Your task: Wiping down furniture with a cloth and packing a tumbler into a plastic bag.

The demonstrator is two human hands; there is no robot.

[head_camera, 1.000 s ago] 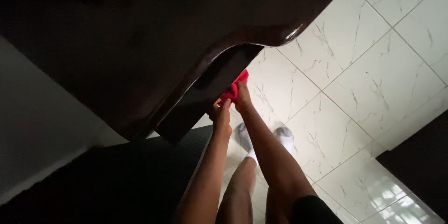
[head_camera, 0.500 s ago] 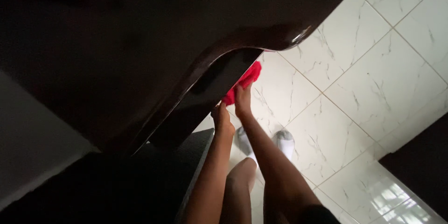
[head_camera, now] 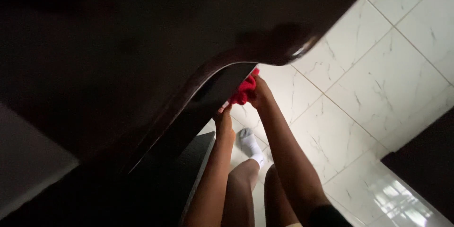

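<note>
Your right hand (head_camera: 261,95) is closed around a bunched red cloth (head_camera: 243,91), pressing it against the dark panel (head_camera: 215,92) under the curved edge of a glossy dark wooden furniture top (head_camera: 142,42). The cloth sits just below the rounded corner of that top, partly tucked behind the overhang, so only a crumpled red lump shows. Your left hand (head_camera: 224,122) is just beside and below the cloth, fingers together and pointing up toward it, fingertips touching or nearly touching the dark panel; can't tell if it grips anything, too dark there.

Surface: the wooden top fills the upper left half of the view, very dark brown, polished, with a small bright highlight at the rounded corner (head_camera: 302,47). Its edge runs in an S-curve down to the lower left. Below it, a second dark flat surface (head_camera: 165,179) with a straight pale edge runs down toward your legs.

Room: floor (head_camera: 378,56) is large white glossy tiles with grey marble veining and thin grout lines running diagonally. Window light reflects as a bright patch on the tiles at lower right (head_camera: 397,198). A dark block of furniture (head_camera: 425,156) cuts in at the right edge. A pale grey wall or panel (head_camera: 28,161) shows at the far left.

Your bare legs are below the arms, one foot in a white sock (head_camera: 249,144) on the tiles, near the left forearm.
</note>
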